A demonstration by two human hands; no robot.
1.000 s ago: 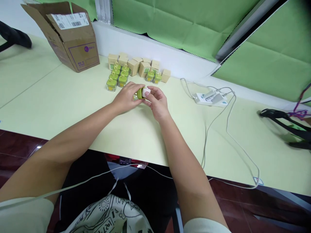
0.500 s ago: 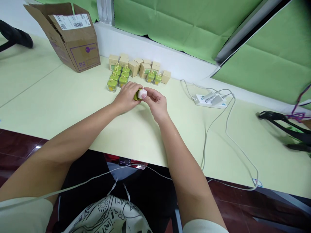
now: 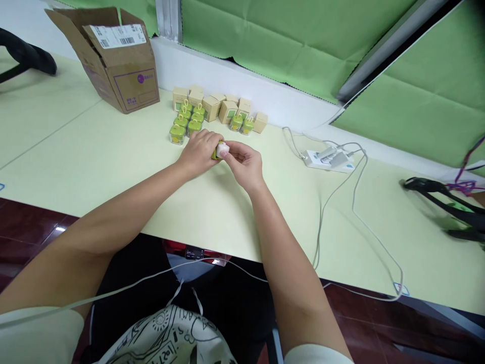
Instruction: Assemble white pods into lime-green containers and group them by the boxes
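Note:
Both my hands meet over the pale green table (image 3: pixel 94 162), closed round one small green and white item (image 3: pixel 220 149). My left hand (image 3: pixel 199 150) cups its green side with curled fingers. My right hand (image 3: pixel 244 163) pinches the white end between thumb and fingers. Most of the item is hidden by my fingers. Just behind my hands stand several small green containers with loop tops (image 3: pixel 186 123) and a row of small tan boxes (image 3: pixel 212 103).
An open cardboard box (image 3: pixel 117 60) lies at the back left. A white power strip (image 3: pixel 328 159) with plugged cables sits at the right, its grey cords trailing to the table's front edge. A black object (image 3: pixel 447 202) lies at the far right.
The small item has sunk deeper between my fingers and shows less green. My hands stay together at the same spot; the view has shifted slightly.

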